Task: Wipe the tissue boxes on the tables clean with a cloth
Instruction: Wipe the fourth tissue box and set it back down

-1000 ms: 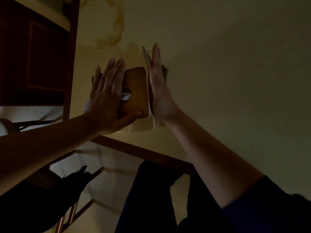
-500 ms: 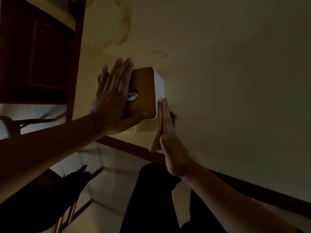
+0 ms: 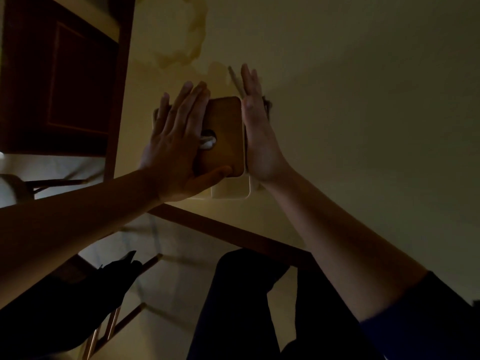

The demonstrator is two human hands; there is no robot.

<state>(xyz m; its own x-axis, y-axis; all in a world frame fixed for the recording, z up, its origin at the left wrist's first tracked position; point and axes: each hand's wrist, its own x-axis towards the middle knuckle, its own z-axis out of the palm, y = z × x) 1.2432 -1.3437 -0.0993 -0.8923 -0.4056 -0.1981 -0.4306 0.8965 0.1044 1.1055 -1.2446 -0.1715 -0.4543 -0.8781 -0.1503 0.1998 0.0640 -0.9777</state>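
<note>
The tissue box (image 3: 225, 136) stands on the table (image 3: 337, 100), near its front edge. The left hand (image 3: 176, 149) lies flat on the box's top, over its left part, thumb along the near edge. The right hand (image 3: 259, 136) stands against the box's right side, the cloth (image 3: 237, 81) between palm and box. A chair (image 3: 109, 331) stands lower left, beside the person's legs (image 3: 233, 307).

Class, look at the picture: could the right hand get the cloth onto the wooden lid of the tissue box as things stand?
Probably only partly: the left hand lies flat over much of the wooden lid, leaving its right strip bare.
</note>
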